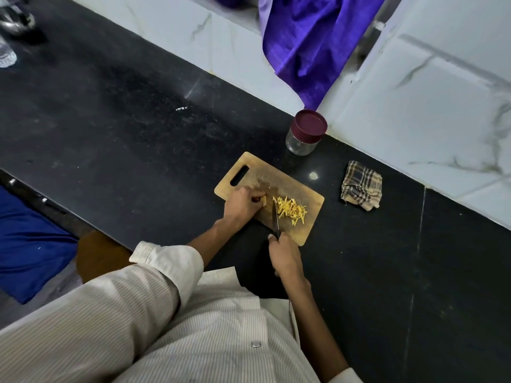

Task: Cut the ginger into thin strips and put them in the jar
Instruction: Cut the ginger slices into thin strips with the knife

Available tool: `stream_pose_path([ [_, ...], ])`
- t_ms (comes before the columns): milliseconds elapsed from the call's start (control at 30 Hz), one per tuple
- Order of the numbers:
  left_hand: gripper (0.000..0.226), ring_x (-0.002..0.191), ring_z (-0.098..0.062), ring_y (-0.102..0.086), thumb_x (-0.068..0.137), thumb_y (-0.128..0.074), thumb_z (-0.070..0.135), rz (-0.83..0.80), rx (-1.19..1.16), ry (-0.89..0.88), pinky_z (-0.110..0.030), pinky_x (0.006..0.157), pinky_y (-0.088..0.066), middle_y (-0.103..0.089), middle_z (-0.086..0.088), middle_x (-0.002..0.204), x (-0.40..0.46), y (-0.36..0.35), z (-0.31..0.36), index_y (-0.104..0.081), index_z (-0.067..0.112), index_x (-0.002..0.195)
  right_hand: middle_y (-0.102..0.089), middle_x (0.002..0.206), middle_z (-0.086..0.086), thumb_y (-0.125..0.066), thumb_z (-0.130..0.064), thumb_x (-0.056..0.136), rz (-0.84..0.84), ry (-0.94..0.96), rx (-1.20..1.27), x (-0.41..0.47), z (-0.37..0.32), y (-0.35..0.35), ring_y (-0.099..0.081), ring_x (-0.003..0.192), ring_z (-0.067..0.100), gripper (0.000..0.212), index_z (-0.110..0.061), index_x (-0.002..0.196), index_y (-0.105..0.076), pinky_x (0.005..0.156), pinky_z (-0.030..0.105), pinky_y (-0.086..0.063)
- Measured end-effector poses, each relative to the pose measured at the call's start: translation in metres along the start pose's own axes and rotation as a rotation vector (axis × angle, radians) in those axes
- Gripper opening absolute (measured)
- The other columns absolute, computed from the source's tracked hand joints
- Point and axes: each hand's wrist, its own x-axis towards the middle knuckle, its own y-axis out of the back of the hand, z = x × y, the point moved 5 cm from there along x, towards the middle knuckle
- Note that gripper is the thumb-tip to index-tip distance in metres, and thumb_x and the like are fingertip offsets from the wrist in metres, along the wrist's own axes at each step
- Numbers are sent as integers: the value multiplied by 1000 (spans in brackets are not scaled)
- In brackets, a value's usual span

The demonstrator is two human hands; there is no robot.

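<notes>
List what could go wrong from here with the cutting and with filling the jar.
1. The left hand pinches a small ginger piece close to the knife held by the right hand; its fingers could get nicked.
2. The ginger strips lie near the cutting board edge and might spill onto the counter.
3. The jar has its lid on; it needs opening first.

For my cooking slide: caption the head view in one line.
Left hand steadies a ginger piece while the right hand slices with a knife; the lidded jar waits.
</notes>
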Motion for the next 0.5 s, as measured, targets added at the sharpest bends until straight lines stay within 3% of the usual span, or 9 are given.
stream_pose_path([
  [233, 25, 95, -18, -60, 92, -61, 14, 32, 9, 21, -29, 80, -48, -66, -2, 108, 0, -1, 0, -69, 16, 115, -62, 117, 13, -44, -30, 104, 10, 110, -27, 4, -13, 4, -61, 107, 31, 30, -9, 120, -57, 91, 42, -50],
  [500, 23, 95, -18, -60, 93, -60, 21, 68, 30, 87, -31, 74, -49, -65, 0, 106, 0, -5, -3, -71, 20, 114, -63, 117, 16, -43, -26, 105, 22, 138, -81, 11, -17, 1, -61, 109, 33, 30, -5, 120, -57, 89, 42, -49],
])
